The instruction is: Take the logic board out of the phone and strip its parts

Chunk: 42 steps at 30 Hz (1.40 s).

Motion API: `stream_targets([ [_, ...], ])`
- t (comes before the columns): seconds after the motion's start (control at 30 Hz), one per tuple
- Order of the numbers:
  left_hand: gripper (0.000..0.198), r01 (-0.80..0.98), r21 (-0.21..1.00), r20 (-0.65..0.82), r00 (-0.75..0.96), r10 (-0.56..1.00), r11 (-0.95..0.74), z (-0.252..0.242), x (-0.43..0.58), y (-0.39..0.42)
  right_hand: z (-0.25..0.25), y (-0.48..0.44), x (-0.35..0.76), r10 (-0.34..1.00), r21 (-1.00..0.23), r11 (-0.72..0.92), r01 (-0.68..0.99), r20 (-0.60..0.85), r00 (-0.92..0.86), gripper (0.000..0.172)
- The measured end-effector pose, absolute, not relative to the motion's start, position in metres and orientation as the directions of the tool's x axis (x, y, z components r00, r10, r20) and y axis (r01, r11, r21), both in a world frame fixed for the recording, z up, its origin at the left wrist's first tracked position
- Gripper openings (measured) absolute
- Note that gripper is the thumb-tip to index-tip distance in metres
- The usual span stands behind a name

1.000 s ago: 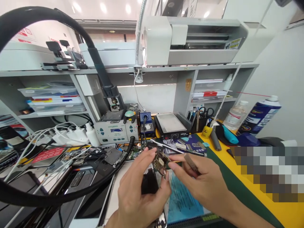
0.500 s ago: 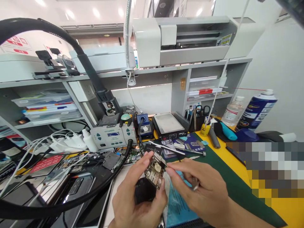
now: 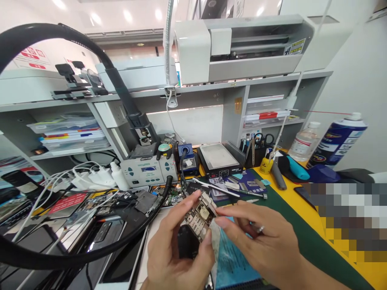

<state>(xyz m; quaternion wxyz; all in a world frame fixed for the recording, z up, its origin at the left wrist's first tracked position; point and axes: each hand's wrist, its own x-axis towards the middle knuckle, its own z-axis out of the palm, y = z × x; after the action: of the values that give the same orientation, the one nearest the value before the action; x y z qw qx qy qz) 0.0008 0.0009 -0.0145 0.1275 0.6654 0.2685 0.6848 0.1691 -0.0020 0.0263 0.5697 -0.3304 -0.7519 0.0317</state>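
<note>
A small phone circuit board (image 3: 199, 217) with metal shields and chips is tilted up in front of me. My left hand (image 3: 173, 249) is shut on it, with the fingertips at its top edge and the thumb at its lower edge. At the board's right edge, my right hand (image 3: 266, 237) pinches with thumb and forefinger. A short silver metal piece (image 3: 256, 228) shows among its curled fingers; its kind cannot be made out. Below the hands lie a blue sheet (image 3: 236, 262) and a dark object (image 3: 186, 241), partly hidden by my left hand.
A grey rework station (image 3: 148, 171) and a flat heating plate (image 3: 219, 157) stand behind. A thick black hose (image 3: 99, 257) loops over phones at left. On the green mat (image 3: 278, 213) lie tools and a purple card. A spray can (image 3: 340, 139) and clear bottle (image 3: 304, 141) stand right.
The view has shifted slightly, so the surroundings appear further right. Both hands stay at the circuit board, its tilt slightly changed. The right fingers have moved a little along its edge.
</note>
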Motion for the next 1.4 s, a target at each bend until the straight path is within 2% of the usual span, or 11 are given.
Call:
stream_targets([
  [0.53,0.063,0.175,0.558,0.828,-0.063,0.557,-0.811,-0.009,0.000,-0.002,0.026,-0.002,0.170,0.600,-0.521,0.755,0.399,0.794,-0.096,0.014],
  [0.8,0.063,0.213,0.485,0.872,-0.045,0.487,-0.848,-0.010,-0.002,0.000,0.024,-0.005,0.173,0.627,-0.525,0.719,0.455,0.773,-0.099,0.014],
  [0.97,0.064,0.228,0.501,0.859,-0.012,0.512,-0.835,-0.010,-0.003,-0.002,0.014,-0.006,0.179,0.656,-0.528,0.693,0.491,0.744,-0.126,0.017],
  [1.2,0.061,0.243,0.420,0.905,-0.034,0.425,-0.875,-0.006,-0.003,0.001,0.024,-0.004,0.172,0.609,-0.500,0.730,0.467,0.786,-0.110,0.014],
  [1.4,0.062,0.270,0.440,0.893,-0.035,0.448,-0.856,-0.002,-0.003,0.000,0.023,-0.002,0.171,0.609,-0.498,0.730,0.467,0.785,-0.115,0.015],
])
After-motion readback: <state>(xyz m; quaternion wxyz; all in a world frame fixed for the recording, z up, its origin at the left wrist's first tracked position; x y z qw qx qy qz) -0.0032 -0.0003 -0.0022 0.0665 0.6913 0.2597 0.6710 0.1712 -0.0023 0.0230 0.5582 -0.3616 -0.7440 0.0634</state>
